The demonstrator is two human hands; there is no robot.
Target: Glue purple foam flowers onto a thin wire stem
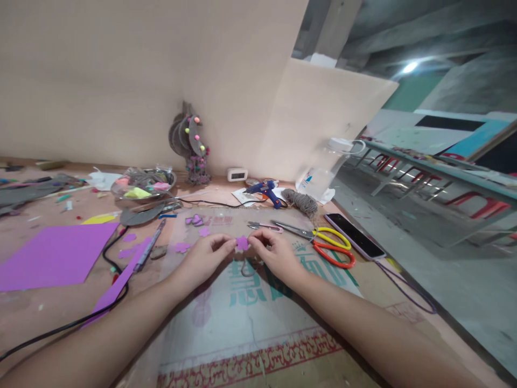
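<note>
Between my two hands is a small purple flower cutout (242, 243), pinched at its edges. My left hand (212, 250) grips its left side with thumb and finger, and my right hand (274, 250) grips the opposite side. Just below it a curl of grey cord (247, 269) lies on the printed plastic sheet (210, 334), partly hidden by my right hand. Other purple cutouts (182, 247) lie left of my left hand, and a folded purple piece (194, 220) sits farther back. Beyond my right hand are thread snips (264, 227) and scissors (333, 245) with yellow and orange handles.
A purple foam sheet (56, 256), a pen (151, 245) and a black cable (60, 328) occupy the left. Behind are a bowl of scraps (143, 186), a glue gun (266, 189), grey yarn (301, 202) and a clear bottle (323, 170). A phone (355, 236) rests near the right edge.
</note>
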